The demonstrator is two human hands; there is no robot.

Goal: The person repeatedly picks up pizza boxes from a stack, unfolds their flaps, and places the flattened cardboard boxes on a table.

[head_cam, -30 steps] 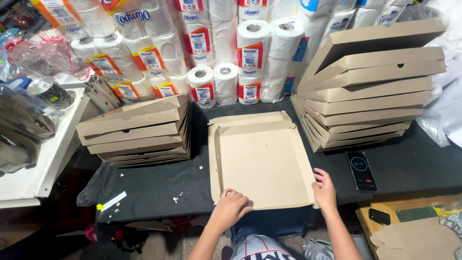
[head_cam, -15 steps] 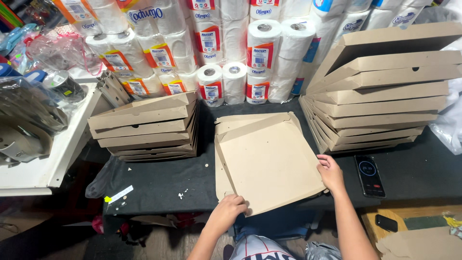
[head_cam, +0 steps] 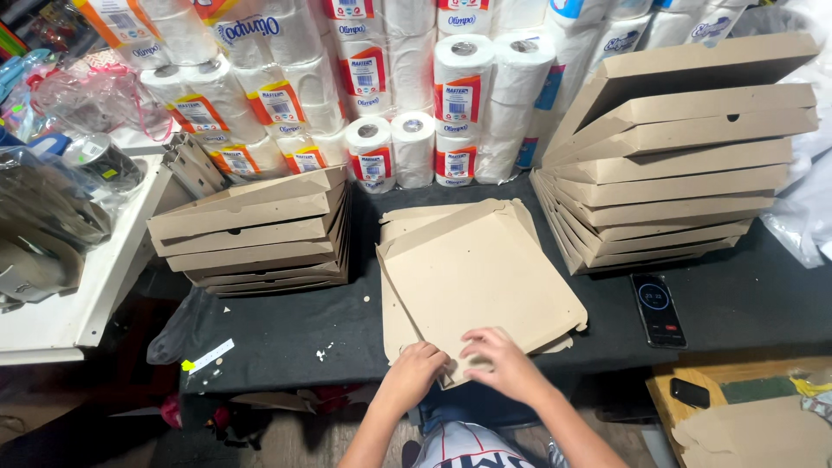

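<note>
Two hands [head_cam: 464, 364] touching cardboard sheet [head_cam: 481, 277], skewed diagonally

Flat brown cardboard box blank [head_cam: 477, 277]: plain tan, no print. Black cloth tabletop [head_cam: 286, 325]. White paper rolls [head_cam: 416, 147] w/ red-orange labels.
</note>
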